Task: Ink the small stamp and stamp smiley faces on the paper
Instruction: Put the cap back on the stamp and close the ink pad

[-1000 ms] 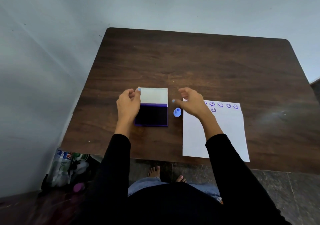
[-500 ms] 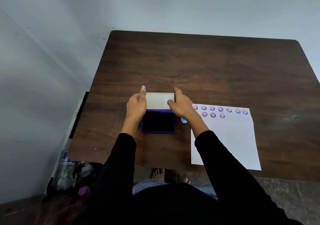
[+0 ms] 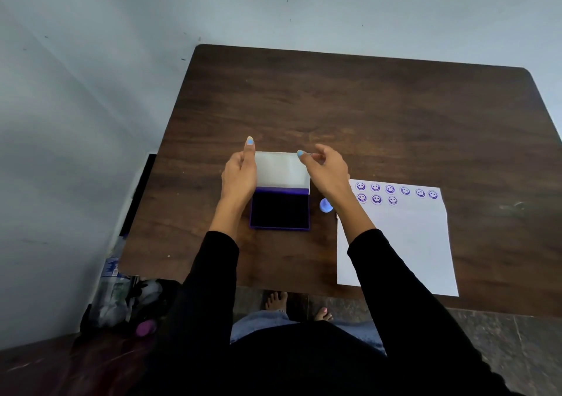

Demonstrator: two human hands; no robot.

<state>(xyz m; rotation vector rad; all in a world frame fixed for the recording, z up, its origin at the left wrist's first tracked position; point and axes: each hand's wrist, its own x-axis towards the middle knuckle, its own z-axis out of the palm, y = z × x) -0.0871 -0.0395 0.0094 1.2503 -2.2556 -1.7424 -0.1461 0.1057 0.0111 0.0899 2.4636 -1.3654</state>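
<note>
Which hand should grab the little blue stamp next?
Probably the right hand. The stamp stands just under its wrist, between the ink pad and the paper. The left hand is on the pad's far side, at the lid's left edge.

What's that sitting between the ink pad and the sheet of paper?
In the head view, the small blue stamp stands on the table between the ink pad and the paper, partly behind the right wrist.
</note>
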